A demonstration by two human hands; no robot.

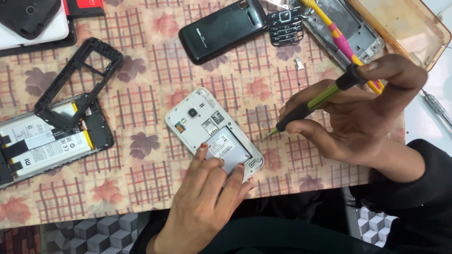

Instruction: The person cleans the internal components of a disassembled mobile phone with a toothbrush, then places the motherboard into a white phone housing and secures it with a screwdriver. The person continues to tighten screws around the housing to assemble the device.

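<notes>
A white phone (pixel 197 121) lies face down on the patterned tablecloth with its back cover off, the camera and card slots showing. My left hand (pixel 207 197) rests its fingertips on the phone's lower half, over the grey battery bay. My right hand (pixel 362 117) grips a screwdriver (pixel 313 102) with a green and black handle. Its tip hovers just above the cloth, to the right of the phone and apart from it.
An opened phone with exposed battery (pixel 47 141) and a loose black frame (pixel 77 82) lie at left. A black phone (pixel 221 30), a keypad (pixel 286 26), a metal chassis (pixel 351 28) and a pink-yellow tool (pixel 341 40) sit at the back. An amber tray (pixel 405 23) stands far right.
</notes>
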